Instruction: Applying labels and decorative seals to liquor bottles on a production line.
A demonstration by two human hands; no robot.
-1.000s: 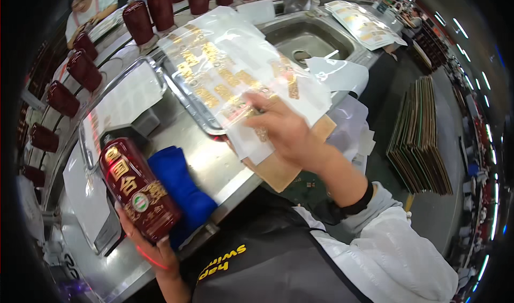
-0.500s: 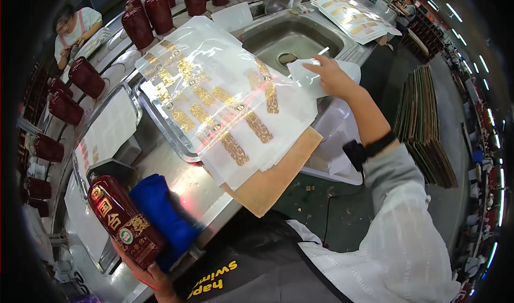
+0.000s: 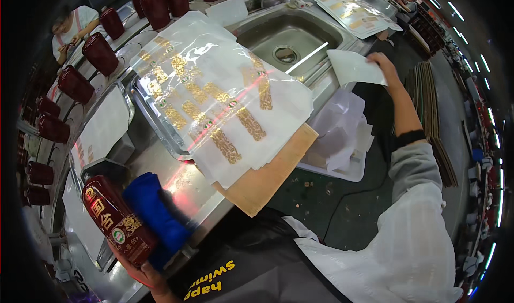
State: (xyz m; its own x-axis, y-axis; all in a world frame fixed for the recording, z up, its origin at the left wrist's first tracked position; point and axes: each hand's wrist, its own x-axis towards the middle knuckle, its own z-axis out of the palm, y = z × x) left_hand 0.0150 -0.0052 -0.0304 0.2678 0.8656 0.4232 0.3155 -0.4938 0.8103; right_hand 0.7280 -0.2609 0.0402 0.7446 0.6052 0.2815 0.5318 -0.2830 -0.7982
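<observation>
At the lower left my left hand (image 3: 140,276) is wrapped round the lower part of a dark red bottle (image 3: 115,217), which bears gold decoration and a green-and-white round mark. The bottle leans, its top pointing up and left. A crumpled blue cloth (image 3: 155,209) lies right beside it. Out to the right, my right hand (image 3: 386,70) pinches the corner of a white paper sheet (image 3: 350,67) above the sink's edge and a white bin (image 3: 356,171). Between the hands lies a stack of decal sheets (image 3: 278,137) with gold strips, on a tan board (image 3: 257,196).
A steel sink (image 3: 326,27) is set in the counter behind the stack. A metal tray (image 3: 179,154) sticks out under the sheets. Dark red bottles (image 3: 77,83) line a curved conveyor, with a person (image 3: 80,21) beyond. Stacked cardboard (image 3: 436,126) stands right; crumpled paper fills the bin.
My right hand has carried the white sheet rightward, away from the decal stack, over the bin. The left hand still holds the bottle. Some conveyor bottles have shifted in the view.
</observation>
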